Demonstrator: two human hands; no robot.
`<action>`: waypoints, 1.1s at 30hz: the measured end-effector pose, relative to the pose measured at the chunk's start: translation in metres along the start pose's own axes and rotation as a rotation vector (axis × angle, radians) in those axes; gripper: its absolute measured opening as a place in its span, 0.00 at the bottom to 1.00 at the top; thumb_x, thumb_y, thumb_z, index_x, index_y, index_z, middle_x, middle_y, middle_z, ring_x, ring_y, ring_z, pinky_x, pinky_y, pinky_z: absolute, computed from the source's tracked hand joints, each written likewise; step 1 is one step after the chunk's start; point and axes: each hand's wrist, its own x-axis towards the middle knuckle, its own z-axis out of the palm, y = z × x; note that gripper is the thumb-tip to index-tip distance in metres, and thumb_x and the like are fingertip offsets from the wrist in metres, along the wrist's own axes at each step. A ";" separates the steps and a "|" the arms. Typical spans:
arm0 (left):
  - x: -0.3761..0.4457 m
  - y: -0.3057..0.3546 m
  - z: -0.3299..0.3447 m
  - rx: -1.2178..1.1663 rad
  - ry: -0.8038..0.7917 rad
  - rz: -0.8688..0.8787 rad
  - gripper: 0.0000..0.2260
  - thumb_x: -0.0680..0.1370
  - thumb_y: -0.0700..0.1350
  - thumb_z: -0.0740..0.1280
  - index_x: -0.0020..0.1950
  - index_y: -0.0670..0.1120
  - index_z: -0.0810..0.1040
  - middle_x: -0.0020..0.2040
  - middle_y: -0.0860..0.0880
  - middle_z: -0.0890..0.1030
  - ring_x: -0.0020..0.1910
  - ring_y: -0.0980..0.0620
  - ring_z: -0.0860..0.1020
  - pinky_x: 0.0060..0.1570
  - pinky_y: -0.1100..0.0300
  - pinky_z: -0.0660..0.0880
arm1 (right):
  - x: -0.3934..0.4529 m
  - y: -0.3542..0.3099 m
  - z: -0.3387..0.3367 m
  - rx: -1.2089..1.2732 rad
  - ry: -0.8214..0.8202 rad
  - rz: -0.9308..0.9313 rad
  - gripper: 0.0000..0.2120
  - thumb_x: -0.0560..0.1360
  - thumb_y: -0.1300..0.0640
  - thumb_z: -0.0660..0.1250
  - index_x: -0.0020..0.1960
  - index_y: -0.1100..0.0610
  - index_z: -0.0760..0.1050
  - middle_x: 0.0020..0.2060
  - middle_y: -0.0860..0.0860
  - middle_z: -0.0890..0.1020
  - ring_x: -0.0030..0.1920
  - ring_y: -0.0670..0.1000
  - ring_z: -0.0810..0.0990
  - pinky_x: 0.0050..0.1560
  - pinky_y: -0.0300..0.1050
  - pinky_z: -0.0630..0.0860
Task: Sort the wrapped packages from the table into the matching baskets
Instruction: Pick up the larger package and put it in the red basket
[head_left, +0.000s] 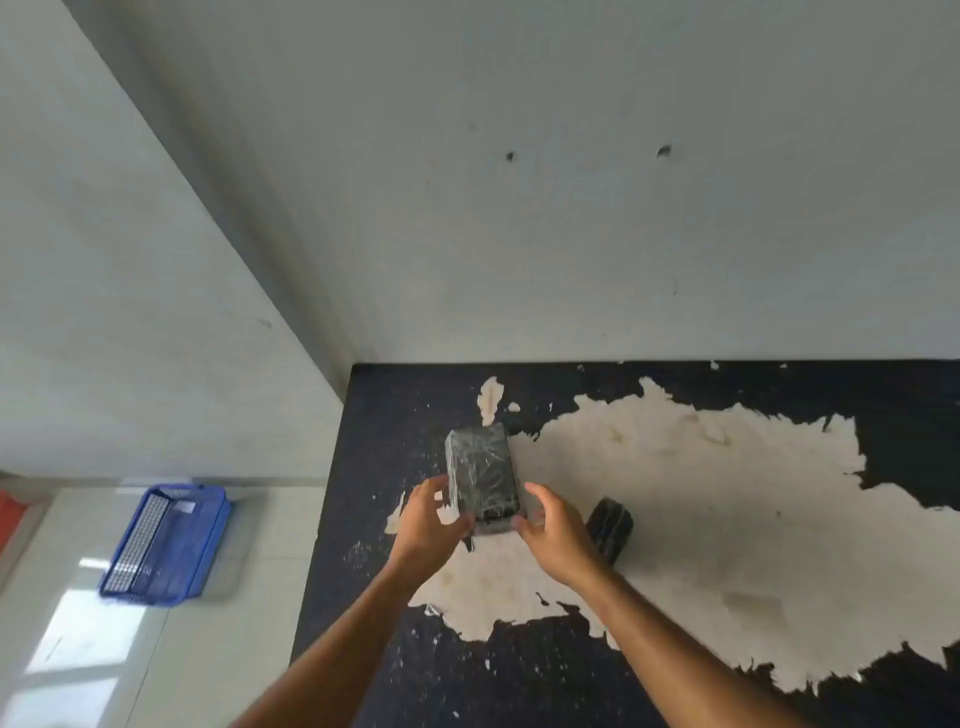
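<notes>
Both hands are on it: the left hand (434, 522) and right hand (553, 530) clasp the near end of a dark box-shaped wrapped package (480, 475), fingers curled on either side, over the table (675, 493) with its peeling black top. A second, rounder dark package (612, 526) lies at 3 o'clock, just beside the right hand. The blue basket (166, 545) sits on the floor at 9 o'clock, well apart.

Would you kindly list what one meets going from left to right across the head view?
Red basket edge → blue basket → left hand → large wrapped package, held at its near end between both hands → right hand → small dark wrapped package on the table.
</notes>
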 end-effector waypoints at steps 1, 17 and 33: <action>0.003 -0.004 0.006 -0.019 0.012 -0.037 0.31 0.73 0.48 0.76 0.72 0.47 0.69 0.70 0.47 0.72 0.64 0.49 0.74 0.63 0.53 0.75 | 0.003 0.004 0.009 -0.010 -0.013 0.029 0.27 0.79 0.53 0.67 0.76 0.55 0.64 0.71 0.54 0.73 0.68 0.54 0.73 0.64 0.45 0.73; 0.001 0.031 -0.006 -0.097 0.137 0.042 0.19 0.81 0.55 0.64 0.67 0.46 0.76 0.59 0.50 0.72 0.55 0.54 0.76 0.51 0.68 0.75 | 0.003 -0.007 -0.004 0.093 0.179 -0.196 0.18 0.78 0.53 0.68 0.67 0.53 0.72 0.58 0.44 0.77 0.58 0.40 0.75 0.55 0.26 0.69; 0.016 0.035 -0.004 -0.290 -0.103 -0.325 0.19 0.80 0.58 0.62 0.49 0.44 0.82 0.45 0.45 0.85 0.44 0.47 0.84 0.44 0.56 0.80 | 0.023 -0.023 -0.021 0.112 0.155 0.064 0.18 0.79 0.49 0.63 0.42 0.63 0.80 0.36 0.56 0.84 0.36 0.53 0.80 0.36 0.41 0.72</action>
